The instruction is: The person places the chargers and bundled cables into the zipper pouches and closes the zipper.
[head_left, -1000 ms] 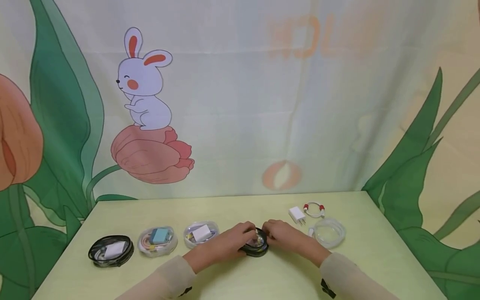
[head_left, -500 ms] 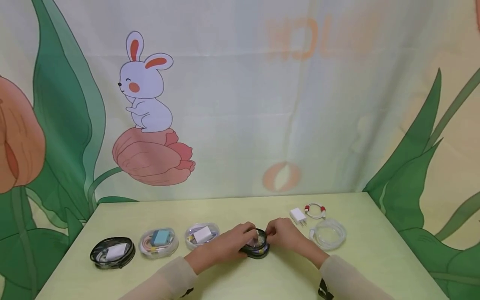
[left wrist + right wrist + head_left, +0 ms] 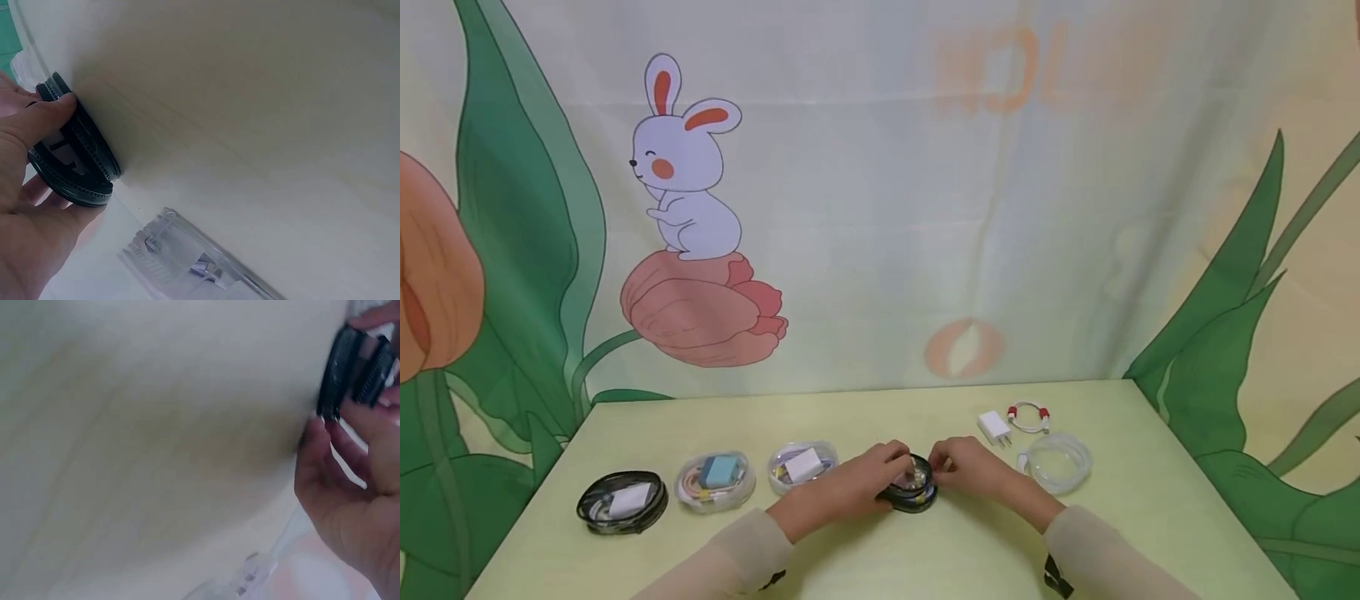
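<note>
- Work piece: black zip case (image 3: 913, 497), mid-bench (image 3: 880, 558), between the two hands; its rims stand apart along part of the edge in the left wrist view.
- Left hand (image 3: 874, 477): fingers and thumb closed round the case, steadying it.
- Right hand (image 3: 962, 465): thumb and fingers curled together at the case's right edge, apparently pinching it; whether they have the zip pull cannot be told.
- Judged complete: three packed cases in a row at left, namely a black case (image 3: 583, 510) with a white adapter, a clear case (image 3: 726, 502) with a blue adapter (image 3: 720, 471), and another clear case (image 3: 784, 486) with a white adapter (image 3: 803, 465).
- Judged in progress: closing the held case, contents partly hidden.
- Judged outstanding: at far right, a white plug (image 3: 995, 427) and red-ended cable (image 3: 1043, 413) lie loose beside a round clear case (image 3: 1084, 467), which appears unfilled.
</note>
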{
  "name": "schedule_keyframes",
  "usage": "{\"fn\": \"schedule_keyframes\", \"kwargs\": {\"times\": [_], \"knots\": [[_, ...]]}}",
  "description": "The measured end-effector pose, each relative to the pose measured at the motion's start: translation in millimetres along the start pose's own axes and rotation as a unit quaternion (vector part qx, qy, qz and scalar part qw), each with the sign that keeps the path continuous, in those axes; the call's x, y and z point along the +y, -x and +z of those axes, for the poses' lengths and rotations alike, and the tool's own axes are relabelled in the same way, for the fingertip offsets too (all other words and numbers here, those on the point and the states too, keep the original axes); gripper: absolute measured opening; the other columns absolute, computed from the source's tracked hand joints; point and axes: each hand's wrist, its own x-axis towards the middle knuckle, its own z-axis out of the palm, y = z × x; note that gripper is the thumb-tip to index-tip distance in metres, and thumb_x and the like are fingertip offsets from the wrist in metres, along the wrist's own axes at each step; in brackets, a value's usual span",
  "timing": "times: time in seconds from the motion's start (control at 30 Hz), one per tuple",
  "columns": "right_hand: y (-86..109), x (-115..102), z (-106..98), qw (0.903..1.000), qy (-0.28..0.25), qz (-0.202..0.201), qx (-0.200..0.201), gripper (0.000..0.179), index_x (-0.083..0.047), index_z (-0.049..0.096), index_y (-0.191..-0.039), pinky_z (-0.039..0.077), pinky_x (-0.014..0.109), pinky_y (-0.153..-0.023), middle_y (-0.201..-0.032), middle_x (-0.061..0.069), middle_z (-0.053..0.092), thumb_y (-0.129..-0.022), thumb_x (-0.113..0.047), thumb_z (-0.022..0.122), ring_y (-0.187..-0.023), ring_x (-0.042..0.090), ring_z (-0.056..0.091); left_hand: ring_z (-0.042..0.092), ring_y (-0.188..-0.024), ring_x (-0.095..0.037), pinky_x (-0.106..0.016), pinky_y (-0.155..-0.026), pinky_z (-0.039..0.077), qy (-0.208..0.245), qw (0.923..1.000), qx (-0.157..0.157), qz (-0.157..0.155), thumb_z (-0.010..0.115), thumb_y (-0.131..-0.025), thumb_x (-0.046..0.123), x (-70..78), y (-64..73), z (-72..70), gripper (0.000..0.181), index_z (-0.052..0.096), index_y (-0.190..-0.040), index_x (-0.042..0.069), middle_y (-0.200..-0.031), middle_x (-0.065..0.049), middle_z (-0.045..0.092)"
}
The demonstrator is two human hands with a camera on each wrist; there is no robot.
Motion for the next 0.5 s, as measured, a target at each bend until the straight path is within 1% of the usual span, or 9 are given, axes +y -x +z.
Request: {"fn": "schedule_keyframes", "kwargs": {"times": [0.03, 0.1, 0.17, 0.23, 0.3, 0.37, 0.43, 0.5], "knots": [[-1.3, -0.1, 2.2, 0.9995, 0.024, -0.015, 0.014, 0.003, -0.005, 0.072, -0.088, 0.054, 0.025, -0.068, -0.087, 0.002, 0.069, -0.088, -0.005, 0.075, -0.078, 0.011, 0.065, 0.051, -0.122, -0.02, -0.031, -0.104, 0.048, 0.001, 1.0, -0.001, 0.0, 0.082, -0.086, 0.008, 0.0, 0.0, 0.2, 0.052, 0.054, -0.13, 0.011, -0.135, -0.006, 0.048], [-2.8, 0.5, 6.9, 0.9963, 0.068, -0.032, 0.042, 0.007, -0.006, 0.071, -0.082, 0.054, 0.027, -0.071, -0.09, 0.004, 0.069, -0.085, -0.003, 0.076, -0.082, 0.016, 0.065, 0.051, -0.122, -0.019, -0.03, -0.104, 0.048, -0.002, 1.0, -0.002, 0.003, 0.082, -0.086, 0.008, -0.3, -0.2, 2.2, 0.052, 0.053, -0.13, 0.011, -0.135, -0.006, 0.048], [-3.0, 0.0, 9.2, 0.9928, 0.097, -0.043, 0.055, 0.009, -0.006, 0.07, -0.078, 0.056, 0.031, -0.075, -0.097, 0.007, 0.068, -0.083, 0.0, 0.076, -0.089, 0.022, 0.067, 0.051, -0.122, -0.02, -0.031, -0.104, 0.048, -0.001, 1.0, -0.001, 0.005, 0.082, -0.086, 0.008, 0.2, -0.7, 3.2, 0.052, 0.053, -0.129, 0.011, -0.135, -0.006, 0.048], [-2.4, -0.7, 9.4, 0.9911, 0.113, -0.047, 0.052, 0.011, -0.007, 0.07, -0.076, 0.056, 0.035, -0.081, -0.107, 0.01, 0.069, -0.085, -0.001, 0.075, -0.099, 0.026, 0.066, 0.051, -0.122, -0.02, -0.031, -0.104, 0.048, 0.0, 1.0, 0.001, 0.007, 0.081, -0.086, 0.007, 1.1, -0.7, 4.2, 0.052, 0.052, -0.129, 0.011, -0.135, -0.006, 0.048], [-1.1, -1.0, 8.2, 0.9904, 0.124, -0.044, 0.042, 0.009, -0.008, 0.072, -0.078, 0.055, 0.039, -0.087, -0.116, 0.012, 0.067, -0.085, -0.004, 0.076, -0.105, 0.03, 0.065, 0.051, -0.121, -0.021, -0.031, -0.103, 0.049, 0.001, 1.0, 0.002, 0.01, 0.081, -0.086, 0.007, 2.1, -0.6, 4.6, 0.051, 0.053, -0.129, 0.01, -0.134, -0.007, 0.048], [0.2, -1.7, 5.9, 0.9883, 0.143, -0.04, 0.036, 0.006, -0.011, 0.075, -0.082, 0.053, 0.044, -0.092, -0.125, 0.013, 0.065, -0.087, -0.011, 0.078, -0.112, 0.034, 0.061, 0.051, -0.12, -0.021, -0.031, -0.102, 0.049, 0.0, 0.9999, 0.004, 0.011, 0.081, -0.086, 0.007, 2.7, 0.0, 3.9, 0.05, 0.053, -0.128, 0.011, -0.134, -0.007, 0.048], [0.3, -2.5, 3.9, 0.9851, 0.161, -0.046, 0.038, 0.005, -0.013, 0.077, -0.084, 0.052, 0.047, -0.095, -0.133, 0.013, 0.062, -0.086, -0.015, 0.081, -0.116, 0.037, 0.057, 0.051, -0.12, -0.021, -0.031, -0.103, 0.049, -0.002, 0.9999, 0.006, 0.013, 0.082, -0.086, 0.007, 2.5, 0.8, 3.3, 0.049, 0.054, -0.126, 0.011, -0.133, -0.006, 0.048], [0.0, -2.7, 3.0, 0.9831, 0.169, -0.057, 0.043, 0.005, -0.013, 0.077, -0.083, 0.052, 0.047, -0.094, -0.136, 0.014, 0.06, -0.085, -0.014, 0.081, -0.118, 0.038, 0.055, 0.051, -0.12, -0.021, -0.031, -0.103, 0.048, -0.003, 0.9999, 0.007, 0.015, 0.082, -0.086, 0.007, 2.2, 1.4, 2.8, 0.049, 0.054, -0.126, 0.011, -0.133, -0.006, 0.048]]}}
